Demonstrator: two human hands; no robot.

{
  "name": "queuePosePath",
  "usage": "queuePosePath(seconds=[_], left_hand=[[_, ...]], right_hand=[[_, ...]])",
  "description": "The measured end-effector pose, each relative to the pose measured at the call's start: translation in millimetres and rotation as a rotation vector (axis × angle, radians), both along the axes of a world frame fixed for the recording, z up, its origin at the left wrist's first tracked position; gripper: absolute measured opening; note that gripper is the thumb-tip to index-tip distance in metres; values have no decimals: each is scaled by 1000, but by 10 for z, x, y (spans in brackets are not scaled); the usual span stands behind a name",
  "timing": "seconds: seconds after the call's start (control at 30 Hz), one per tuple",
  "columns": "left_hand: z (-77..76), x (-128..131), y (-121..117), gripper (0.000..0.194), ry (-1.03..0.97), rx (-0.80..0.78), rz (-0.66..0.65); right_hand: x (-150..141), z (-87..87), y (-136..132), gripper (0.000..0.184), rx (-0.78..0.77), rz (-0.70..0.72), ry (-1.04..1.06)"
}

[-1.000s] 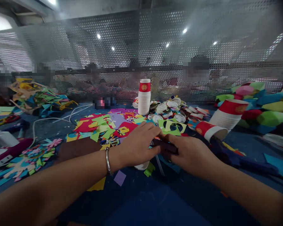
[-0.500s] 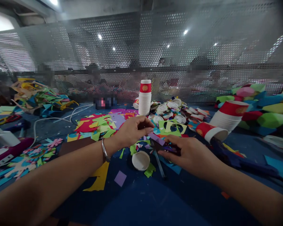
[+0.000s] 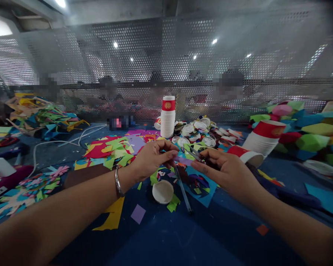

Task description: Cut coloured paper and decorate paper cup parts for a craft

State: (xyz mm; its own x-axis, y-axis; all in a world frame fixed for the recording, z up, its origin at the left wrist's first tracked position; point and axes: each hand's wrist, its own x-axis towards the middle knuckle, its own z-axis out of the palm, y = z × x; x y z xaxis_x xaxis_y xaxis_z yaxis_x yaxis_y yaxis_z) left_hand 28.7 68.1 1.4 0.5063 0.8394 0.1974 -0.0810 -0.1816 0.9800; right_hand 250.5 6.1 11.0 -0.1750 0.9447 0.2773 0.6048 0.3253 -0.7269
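My left hand (image 3: 155, 157), with a silver bangle on the wrist, pinches a small strip of purple paper (image 3: 183, 160). My right hand (image 3: 218, 164) is closed around a pair of scissors (image 3: 194, 152), whose blades point left and away from me, just above the strip. The strip's right end reaches my right fingertips; whether they grip it too is unclear. Below the hands, a cut-off paper cup bottom (image 3: 162, 192) lies on the table beside a pen (image 3: 184, 190) and a scrap of green paper (image 3: 173, 203). A purple paper square (image 3: 138, 214) lies nearer to me.
A stack of paper cups (image 3: 168, 120) stands behind my hands, with a heap of cut cup pieces (image 3: 198, 129) to its right. More stacked cups (image 3: 265, 138) lean at the right. Coloured paper scraps (image 3: 108, 149) spread on the left, near a white cable (image 3: 58, 142).
The scissors have swung from near the table, beside the pen, up above the purple strip. My hands have come slightly apart, and the strip now spans the space between them.
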Motion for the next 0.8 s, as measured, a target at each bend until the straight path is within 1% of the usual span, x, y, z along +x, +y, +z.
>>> queuePosePath(seconds=[0.1,0.23,0.3,0.37,0.43,0.5,0.6,0.7,0.8], left_hand=[[18,41,-86,15,17,-39,-21],[44,41,-143,12,34,-172,-50],[63,18,-147,10,46,-266,-117],[82,-16,-136,10,81,-377,-228],[98,-50,-117,14,109,-476,-328],[109,-78,-104,18,118,-538,-394],[126,-92,-116,16,105,-587,-410],[146,-72,-155,15,78,-602,-375],[152,-38,-195,31,46,-653,-343]], right_hand=[[-1,-9,13,34,-64,67,80],[-8,-7,18,34,-62,65,85],[-9,-10,15,33,-35,69,80],[-9,-18,5,32,-21,86,75],[-9,-24,-9,30,-22,118,84],[-14,-22,-24,29,-26,150,102],[-28,0,-41,30,-28,175,121],[-34,28,-50,31,-5,169,127],[-28,41,-58,31,16,161,126]])
